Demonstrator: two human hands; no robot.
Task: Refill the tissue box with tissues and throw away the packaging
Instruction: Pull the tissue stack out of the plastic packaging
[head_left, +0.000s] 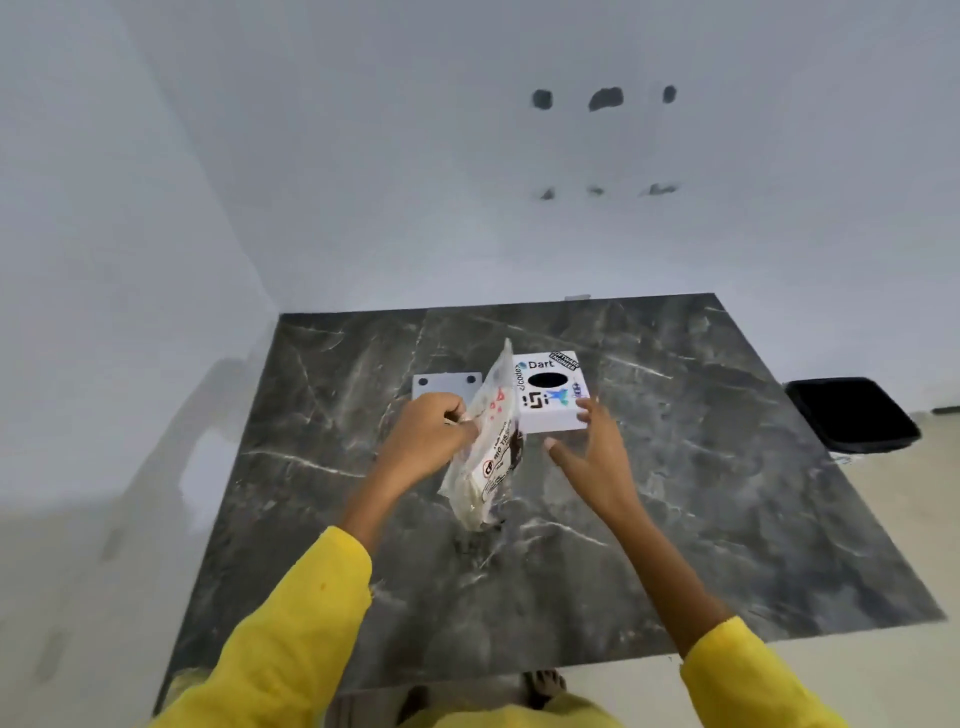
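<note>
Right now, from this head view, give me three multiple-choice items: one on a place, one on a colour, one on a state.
1. Where is the black bin?
A. On the floor, right of the table
B. On the table
C. Behind the tissue box

2. What colour are the sleeves?
A. Blue
B. Yellow
C. Grey

3. What is the left hand doing?
A. Resting flat on the table
B. Gripping the tissue pack
C. Holding the bin

Key:
1 A: the bin sits on pale floor beyond the right edge of the marble table.
2 B: both forearms wear yellow.
3 B: its fingers close on the tissue pack, while the right hand spreads open at the tissue box.
</note>
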